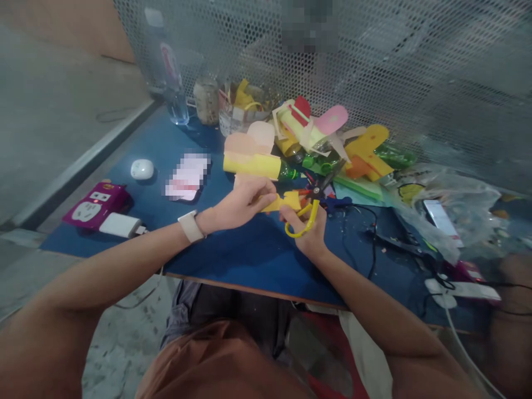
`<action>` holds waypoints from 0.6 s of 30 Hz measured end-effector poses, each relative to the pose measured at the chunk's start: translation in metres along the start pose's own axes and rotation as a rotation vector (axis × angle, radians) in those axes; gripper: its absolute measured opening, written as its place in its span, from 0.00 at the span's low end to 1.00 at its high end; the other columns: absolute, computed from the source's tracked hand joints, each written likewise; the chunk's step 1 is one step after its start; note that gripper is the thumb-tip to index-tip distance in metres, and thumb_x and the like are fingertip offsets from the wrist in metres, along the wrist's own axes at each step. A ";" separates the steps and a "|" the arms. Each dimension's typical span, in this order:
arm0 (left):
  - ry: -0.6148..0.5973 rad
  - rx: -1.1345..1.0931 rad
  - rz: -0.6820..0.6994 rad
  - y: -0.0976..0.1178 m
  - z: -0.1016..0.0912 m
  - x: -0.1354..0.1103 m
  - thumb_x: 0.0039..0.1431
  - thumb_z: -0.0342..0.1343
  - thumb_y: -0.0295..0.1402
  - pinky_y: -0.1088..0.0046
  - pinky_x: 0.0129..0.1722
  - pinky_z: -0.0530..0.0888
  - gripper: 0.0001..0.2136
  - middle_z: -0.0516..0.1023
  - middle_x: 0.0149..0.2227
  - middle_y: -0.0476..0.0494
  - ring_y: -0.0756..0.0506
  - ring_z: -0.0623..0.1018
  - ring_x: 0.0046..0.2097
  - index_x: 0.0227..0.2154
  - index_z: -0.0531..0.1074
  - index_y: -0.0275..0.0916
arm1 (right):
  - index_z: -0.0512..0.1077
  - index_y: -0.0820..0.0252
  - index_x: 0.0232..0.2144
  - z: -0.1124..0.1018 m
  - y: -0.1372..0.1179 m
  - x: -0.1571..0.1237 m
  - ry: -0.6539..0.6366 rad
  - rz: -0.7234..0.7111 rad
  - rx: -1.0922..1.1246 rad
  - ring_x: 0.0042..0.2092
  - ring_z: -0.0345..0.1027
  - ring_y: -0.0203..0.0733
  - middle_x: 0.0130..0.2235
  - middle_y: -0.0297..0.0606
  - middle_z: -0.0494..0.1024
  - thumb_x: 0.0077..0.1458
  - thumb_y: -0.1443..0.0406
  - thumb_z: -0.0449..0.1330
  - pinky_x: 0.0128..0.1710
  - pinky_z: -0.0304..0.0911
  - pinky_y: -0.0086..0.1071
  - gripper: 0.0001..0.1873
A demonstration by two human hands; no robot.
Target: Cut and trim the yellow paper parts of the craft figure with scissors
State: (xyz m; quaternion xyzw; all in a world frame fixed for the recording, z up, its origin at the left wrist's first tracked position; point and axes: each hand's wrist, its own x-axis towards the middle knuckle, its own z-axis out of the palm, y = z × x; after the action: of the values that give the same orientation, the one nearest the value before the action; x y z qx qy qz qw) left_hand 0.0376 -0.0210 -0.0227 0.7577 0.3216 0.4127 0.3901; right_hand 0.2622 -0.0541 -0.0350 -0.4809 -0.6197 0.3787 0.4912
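Observation:
My left hand (249, 199) pinches one end of a small yellow paper piece (292, 199) above the blue table. My right hand (311, 233) is closed around the yellow handles of a pair of scissors (308, 224); their dark blades point away from me, up and to the right. The right fingertips are close to the paper's other end, but I cannot tell whether they touch it. Just beyond my hands lies a green bottle wrapped in yellow paper (251, 164), with pale rounded paper shapes (261, 136) beside it.
More paper-decorated bottles (369, 152) lie along the perforated metal screen (257, 50). A phone (189, 176), a white case (142, 169) and a purple power socket (97, 208) are at left. A clear water bottle (174, 94) stands behind. Plastic bags (474, 194) and cables lie at right.

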 end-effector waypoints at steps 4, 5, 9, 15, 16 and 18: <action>-0.054 0.010 0.047 -0.001 0.001 -0.002 0.80 0.60 0.41 0.68 0.36 0.73 0.10 0.78 0.35 0.47 0.46 0.75 0.35 0.41 0.74 0.43 | 0.65 0.48 0.33 0.002 0.008 0.003 0.134 -0.061 0.052 0.34 0.79 0.46 0.36 0.37 0.82 0.59 0.40 0.81 0.39 0.80 0.43 0.33; -0.066 0.025 0.058 -0.001 0.000 -0.002 0.80 0.60 0.41 0.68 0.37 0.73 0.11 0.78 0.35 0.47 0.46 0.76 0.35 0.40 0.73 0.43 | 0.65 0.49 0.34 0.002 0.009 0.003 0.150 -0.078 0.043 0.36 0.80 0.46 0.38 0.38 0.83 0.60 0.41 0.81 0.41 0.81 0.43 0.32; -0.111 0.082 0.061 -0.004 0.001 -0.004 0.78 0.63 0.41 0.68 0.36 0.73 0.13 0.79 0.33 0.47 0.45 0.76 0.34 0.35 0.72 0.43 | 0.65 0.49 0.33 0.002 0.008 0.005 0.144 -0.122 -0.013 0.39 0.81 0.48 0.41 0.42 0.86 0.62 0.44 0.79 0.47 0.82 0.44 0.29; -0.042 0.112 -0.012 -0.010 0.003 -0.005 0.78 0.63 0.43 0.67 0.38 0.74 0.14 0.84 0.35 0.45 0.45 0.79 0.35 0.37 0.80 0.40 | 0.66 0.49 0.32 0.004 0.002 0.004 0.077 -0.103 0.025 0.38 0.82 0.48 0.39 0.42 0.87 0.59 0.43 0.81 0.43 0.82 0.42 0.31; -0.009 0.113 -0.028 -0.011 0.002 -0.005 0.78 0.63 0.44 0.67 0.38 0.75 0.15 0.85 0.35 0.44 0.45 0.80 0.35 0.35 0.80 0.40 | 0.65 0.49 0.32 0.005 0.002 0.005 0.066 -0.099 0.039 0.38 0.82 0.47 0.39 0.42 0.87 0.59 0.42 0.81 0.42 0.82 0.41 0.32; 0.057 0.112 -0.052 -0.012 0.001 -0.004 0.77 0.64 0.45 0.67 0.39 0.75 0.17 0.86 0.35 0.43 0.45 0.80 0.36 0.33 0.80 0.40 | 0.65 0.49 0.31 0.005 0.004 0.006 0.062 -0.099 0.072 0.37 0.83 0.47 0.38 0.41 0.88 0.58 0.43 0.82 0.40 0.82 0.40 0.33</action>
State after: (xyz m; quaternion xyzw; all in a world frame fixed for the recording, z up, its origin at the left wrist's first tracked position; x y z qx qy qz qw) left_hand 0.0348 -0.0187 -0.0352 0.7577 0.3745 0.4052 0.3485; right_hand 0.2577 -0.0471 -0.0380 -0.4433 -0.6131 0.3609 0.5453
